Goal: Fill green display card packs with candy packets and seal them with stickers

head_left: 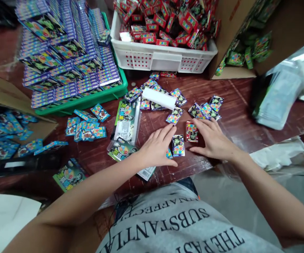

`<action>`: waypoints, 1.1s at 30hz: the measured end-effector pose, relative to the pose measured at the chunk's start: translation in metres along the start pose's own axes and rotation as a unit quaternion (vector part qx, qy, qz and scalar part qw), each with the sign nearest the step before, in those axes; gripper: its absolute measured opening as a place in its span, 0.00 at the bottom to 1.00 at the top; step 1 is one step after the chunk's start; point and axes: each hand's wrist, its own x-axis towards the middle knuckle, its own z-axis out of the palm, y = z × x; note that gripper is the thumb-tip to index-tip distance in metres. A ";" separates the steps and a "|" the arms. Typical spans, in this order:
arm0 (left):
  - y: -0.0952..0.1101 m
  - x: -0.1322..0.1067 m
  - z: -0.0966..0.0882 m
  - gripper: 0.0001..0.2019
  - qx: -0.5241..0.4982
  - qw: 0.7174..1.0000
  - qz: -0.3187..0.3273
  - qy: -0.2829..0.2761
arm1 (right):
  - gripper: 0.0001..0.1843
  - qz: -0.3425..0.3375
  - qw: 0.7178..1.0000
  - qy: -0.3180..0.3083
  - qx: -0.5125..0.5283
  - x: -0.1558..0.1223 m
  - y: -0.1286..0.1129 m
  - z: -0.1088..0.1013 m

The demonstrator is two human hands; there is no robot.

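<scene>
One grey shirt (146,225) sits closest to the lens. Its black capitals are partly readable: "SUBSTANTIA", cut off at the fold, with the other lines broken.

Both hands rest palm down on the dark red bench (236,116).
- Left hand (157,147): grip open, fingers stretched, holding nothing. Its thumb side lies over the edge of a blue pack (169,153).
- Right hand (212,140): grip also open, fingers spread, nothing held. The fingertips are just beside a red pack (191,131).

Between the two hands one small purple pack (178,145) lies flat on the wood. It shows a green cartoon figure on the upper half and coloured round dots below. The lettering is too small to read.

Left of the hands are flat clear-wrapped bags (125,121) with the same green figure, and a white barcode label (146,173) pokes out under the left wrist. Loose blue packs (87,128) lie further left.

Behind the hands, more purple packs (206,109) are scattered around a white roll (159,98). A pile of clear bags (278,102) lies at far right.

Along the back:
- A green tray (88,102) is stacked with purple packs in rows (70,52).
- A white basket (162,56) is heaped with red packs (167,21).
- A cardboard box (228,35) holds green packs (246,49).

No brand name is legible on any of them.
</scene>
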 end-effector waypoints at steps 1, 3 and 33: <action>0.000 0.003 0.005 0.58 -0.002 1.000 -0.001 0.003 | 0.54 0.001 1.000 -0.004 -0.006 0.002 0.001 -0.001; -0.001 0.009 0.013 0.48 -0.008 1.000 0.000 0.017 | 0.51 -0.001 1.000 -0.016 -0.007 0.005 0.001 -0.002; -0.016 0.000 0.007 0.63 -0.043 0.998 0.037 0.011 | 0.60 -0.018 0.999 -0.023 0.026 0.015 -0.044 0.012</action>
